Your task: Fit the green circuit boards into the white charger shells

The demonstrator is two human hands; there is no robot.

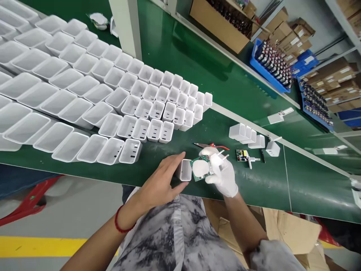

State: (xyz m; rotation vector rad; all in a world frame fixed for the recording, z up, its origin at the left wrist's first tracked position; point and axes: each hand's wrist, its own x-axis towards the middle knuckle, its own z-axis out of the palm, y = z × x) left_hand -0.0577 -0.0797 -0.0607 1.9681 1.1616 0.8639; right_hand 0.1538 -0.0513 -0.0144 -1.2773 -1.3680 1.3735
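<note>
My bare left hand [162, 182] is curved round a white open-topped case [185, 170] near the bench's front edge, thumb and fingers on its sides. In my gloved right hand [224, 175] is a green circuit board [200, 168] with a round white patch, joined to a white plug part [218, 160] with two pins. The board is held just right of the case's opening, and whether they touch I cannot tell. Behind my hands lies a tool with red handles [211, 145], partly covered by the glove.
Rows of white open cases [84, 86] fill the left of the green bench [270, 184]. To the right are several white cases [245, 134], another circuit board [242, 155] with a plug and a black pen-like tool [263, 156]. Blue trays [272, 69] of parts stand beyond the rail.
</note>
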